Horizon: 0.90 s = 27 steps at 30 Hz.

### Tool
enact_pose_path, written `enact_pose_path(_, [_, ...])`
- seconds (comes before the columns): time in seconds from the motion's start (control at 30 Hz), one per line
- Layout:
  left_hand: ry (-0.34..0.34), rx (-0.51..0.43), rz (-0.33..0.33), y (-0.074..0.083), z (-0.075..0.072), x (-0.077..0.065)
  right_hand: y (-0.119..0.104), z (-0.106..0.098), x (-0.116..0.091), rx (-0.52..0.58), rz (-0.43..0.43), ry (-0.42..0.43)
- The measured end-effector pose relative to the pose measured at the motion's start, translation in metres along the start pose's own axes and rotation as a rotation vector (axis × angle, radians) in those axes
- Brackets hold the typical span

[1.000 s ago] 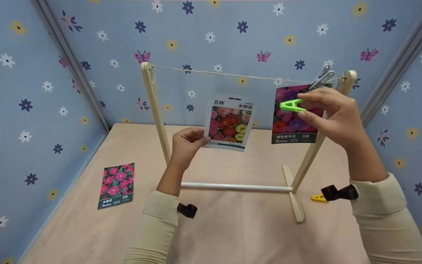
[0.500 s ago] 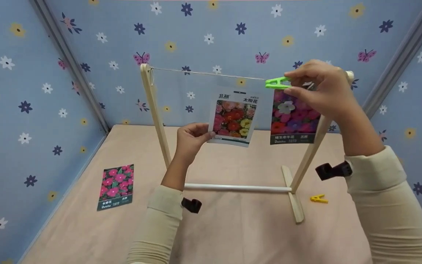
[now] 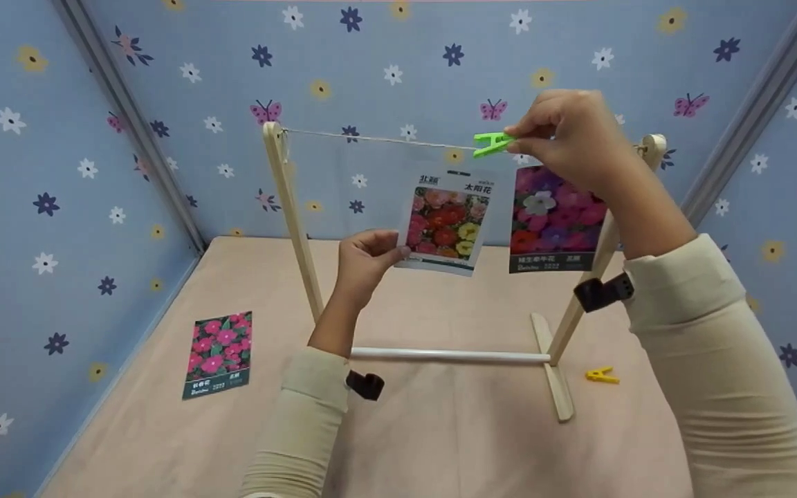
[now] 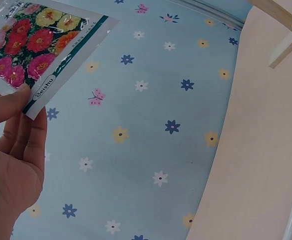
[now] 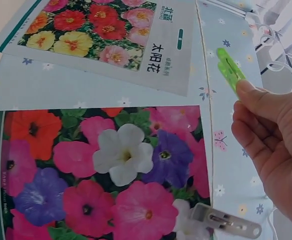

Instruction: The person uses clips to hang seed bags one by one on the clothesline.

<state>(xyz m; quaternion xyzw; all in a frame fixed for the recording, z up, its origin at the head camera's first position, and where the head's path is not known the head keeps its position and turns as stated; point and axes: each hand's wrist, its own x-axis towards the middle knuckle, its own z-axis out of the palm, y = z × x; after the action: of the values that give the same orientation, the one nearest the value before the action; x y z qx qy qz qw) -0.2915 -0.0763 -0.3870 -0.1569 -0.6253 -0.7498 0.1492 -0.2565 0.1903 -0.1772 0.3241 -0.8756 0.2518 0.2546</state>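
My left hand (image 3: pixel 369 266) pinches the lower left corner of a white-edged flower seed packet (image 3: pixel 445 221), which stands upright just below the string (image 3: pixel 385 140). In the left wrist view, the thumb lies on the packet's printed front and the fingers are behind it. Up at the string, my right hand (image 3: pixel 575 142) pinches a green clothespin (image 3: pixel 492 144) by its handle end, its nose pointing left. A second seed packet (image 3: pixel 556 220) with petunias hangs at the right, and the right wrist view shows a metal clip (image 5: pixel 225 220) on its upper edge.
The string spans a wooden frame with a left post (image 3: pixel 293 221), a right post (image 3: pixel 582 304) and a white bottom bar (image 3: pixel 450 355). A pink-flower packet (image 3: pixel 218 354) lies on the table at left. A yellow clothespin (image 3: pixel 602 375) lies beside the frame's right foot (image 3: pixel 555 373).
My right hand has risen and moved left with the green clothespin, from in front of the petunia packet to the string. My left hand has shifted the held packet slightly right and up.
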Motion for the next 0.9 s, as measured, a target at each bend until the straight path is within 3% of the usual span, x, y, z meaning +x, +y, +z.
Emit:
enact_pose_path(0.33, [0.013, 0.017, -0.008, 0.0, 0.003, 0.002, -0.009, 0.003, 0.011, -0.026, 0.052, -0.072])
enact_pose_path(0.9, [0.015, -0.034, 0.004, -0.002, 0.007, 0.006, -0.013, 0.01, 0.011, -0.038, 0.119, -0.14])
